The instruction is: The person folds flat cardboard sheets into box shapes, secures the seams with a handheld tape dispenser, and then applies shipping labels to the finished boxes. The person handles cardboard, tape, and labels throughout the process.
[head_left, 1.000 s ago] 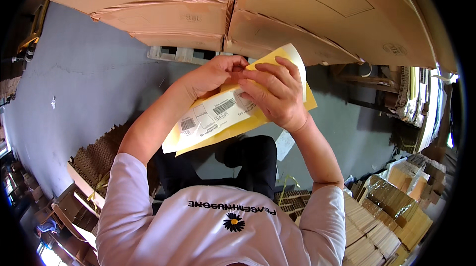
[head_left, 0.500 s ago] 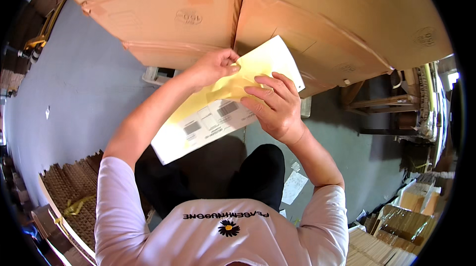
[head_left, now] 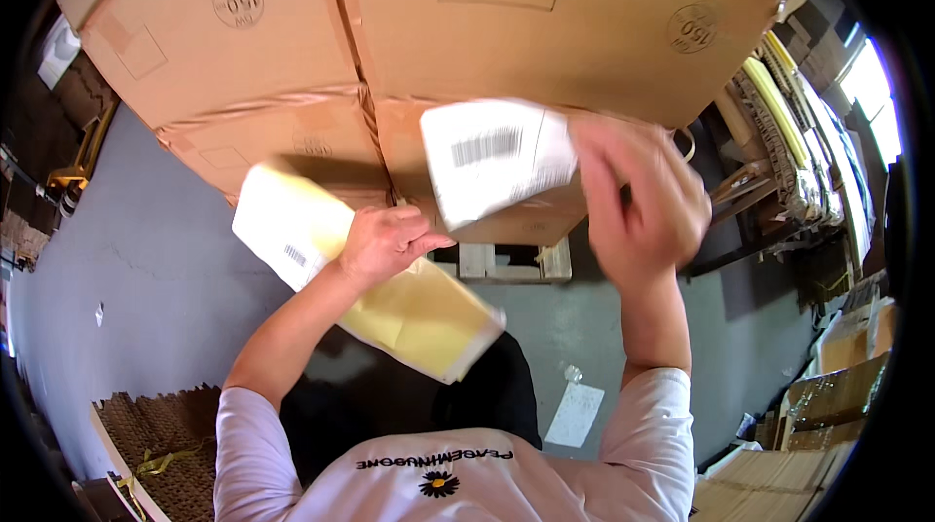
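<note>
My left hand (head_left: 385, 242) is closed on a sheet of labels (head_left: 417, 316), with its yellow backing showing along the middle and one white, barcoded portion at the left. The sheet slants above my knees, slightly blurred. My right hand (head_left: 638, 205), smeared by motion, pinches the right edge of a separate white barcode label (head_left: 492, 160). That label is held up in front of a stack of brown cardboard boxes (head_left: 545, 45), and its lower edge curls a little. Whether it touches the box cannot be made out.
The boxes rest on a wooden pallet (head_left: 516, 264). A white paper (head_left: 575, 415) lies on the grey floor to the right. Flattened cardboard (head_left: 769, 483) is at the lower right, a bin of corrugated pieces (head_left: 166, 434) at the lower left, and racked boards (head_left: 779, 113) at the right.
Both hands were together at the sheet; now my right hand is apart to the right with a single label. My left hand has lowered the sheet. The view takes in more of the boxes.
</note>
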Motion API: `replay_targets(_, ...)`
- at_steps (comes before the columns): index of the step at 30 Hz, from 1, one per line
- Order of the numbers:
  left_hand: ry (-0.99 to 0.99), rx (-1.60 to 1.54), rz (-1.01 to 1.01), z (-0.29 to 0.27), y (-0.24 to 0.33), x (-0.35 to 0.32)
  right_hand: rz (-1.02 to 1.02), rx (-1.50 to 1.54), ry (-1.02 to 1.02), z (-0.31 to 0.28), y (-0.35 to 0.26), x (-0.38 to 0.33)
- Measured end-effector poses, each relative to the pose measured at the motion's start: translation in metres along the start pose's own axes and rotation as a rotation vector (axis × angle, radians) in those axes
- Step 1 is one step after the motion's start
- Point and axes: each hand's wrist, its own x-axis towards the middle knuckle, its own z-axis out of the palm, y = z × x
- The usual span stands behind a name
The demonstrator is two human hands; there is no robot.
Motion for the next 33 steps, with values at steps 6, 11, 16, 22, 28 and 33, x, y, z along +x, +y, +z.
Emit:
replay_targets(6, 0.12, -0.16, -0.229, -0.045, 0.049, 0.091, 0.007, -0.079, 0.172, 0.006, 0.038, 0.024)
replay_targets(11, 0.2, -0.197, -0.405, -0.046, 0.064, 0.13, 0.008, -0.048, 0.187, -0.002, 0.04, 0.029)
replay_targets(16, 0.285, -0.372, -0.406, -0.043, 0.065, 0.138, 0.08, 0.032, 0.172, -0.003, 0.04, 0.033)
replay_targets(22, 0.396, -0.215, -0.398, -0.048, 0.049, 0.15, 0.027, -0.03, 0.254, 0.021, 0.058, 0.053)
replay_targets(28, 0.497, -0.076, -0.36, -0.049, 0.015, 0.168, 0.103, 0.053, 0.286, 0.063, 0.085, 0.07)
replay_targets(33, 0.521, 0.024, -0.301, -0.045, 0.005, 0.173, 0.112, -0.003, 0.299, 0.065, 0.086, 0.073)
